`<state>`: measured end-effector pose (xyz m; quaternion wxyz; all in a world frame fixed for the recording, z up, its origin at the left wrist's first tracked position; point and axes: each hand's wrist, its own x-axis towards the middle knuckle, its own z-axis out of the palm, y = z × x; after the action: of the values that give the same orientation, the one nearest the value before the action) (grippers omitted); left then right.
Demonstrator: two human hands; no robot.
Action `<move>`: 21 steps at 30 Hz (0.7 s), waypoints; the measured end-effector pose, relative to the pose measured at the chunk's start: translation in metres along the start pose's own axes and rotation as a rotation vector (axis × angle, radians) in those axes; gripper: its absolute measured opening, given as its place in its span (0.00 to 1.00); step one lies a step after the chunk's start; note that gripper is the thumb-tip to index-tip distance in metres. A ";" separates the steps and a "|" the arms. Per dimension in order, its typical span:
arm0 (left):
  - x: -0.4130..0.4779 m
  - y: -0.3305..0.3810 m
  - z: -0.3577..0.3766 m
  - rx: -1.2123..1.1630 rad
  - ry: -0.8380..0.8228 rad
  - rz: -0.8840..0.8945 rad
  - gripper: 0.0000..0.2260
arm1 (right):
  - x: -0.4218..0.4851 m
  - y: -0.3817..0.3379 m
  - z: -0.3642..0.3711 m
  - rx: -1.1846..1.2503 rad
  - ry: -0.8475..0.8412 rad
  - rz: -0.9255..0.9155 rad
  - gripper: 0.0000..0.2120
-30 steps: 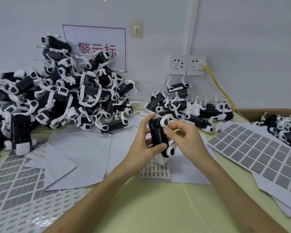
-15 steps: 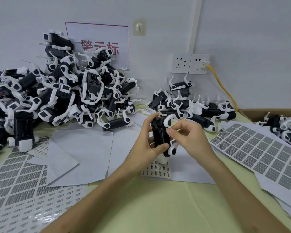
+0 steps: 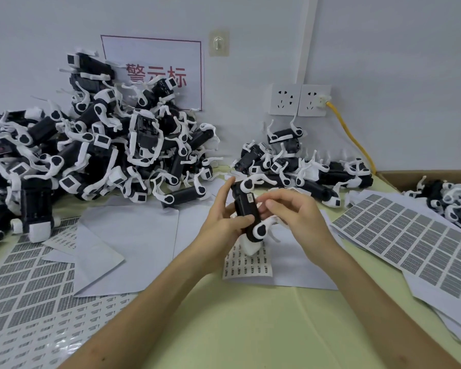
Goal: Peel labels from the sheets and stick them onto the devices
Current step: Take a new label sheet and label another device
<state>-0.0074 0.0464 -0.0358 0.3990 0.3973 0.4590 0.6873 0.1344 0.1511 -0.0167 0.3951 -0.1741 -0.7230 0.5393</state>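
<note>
Ahead of you stands a pale grey wall point(image 3: 383, 62) with a white red-bordered sign point(image 3: 155, 54), a clear stick-on hook point(image 3: 218, 43) and two white sockets point(image 3: 300, 99), one holding a plugged-in yellow cable point(image 3: 351, 137). Your bench is a pale yellow-green tabletop point(image 3: 250, 328).

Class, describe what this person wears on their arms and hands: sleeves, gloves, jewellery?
Nothing shows. The left hand and right hand are bare, with no gloves or visible rings. The left forearm and right forearm carry no sleeve, watch or band as far as the picture reaches.
</note>
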 end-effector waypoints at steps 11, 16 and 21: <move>0.002 0.003 0.006 -0.015 0.061 0.098 0.18 | -0.005 -0.005 0.003 0.032 -0.089 -0.012 0.08; 0.003 0.004 0.003 -0.017 0.069 0.108 0.23 | -0.006 -0.007 0.005 0.061 -0.100 -0.025 0.09; 0.003 0.005 0.003 0.055 0.083 0.136 0.24 | -0.005 -0.006 0.003 0.085 -0.100 -0.015 0.06</move>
<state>-0.0064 0.0492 -0.0299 0.3211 0.4096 0.4658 0.7156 0.1361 0.1432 -0.0135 0.3693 -0.1247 -0.7196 0.5746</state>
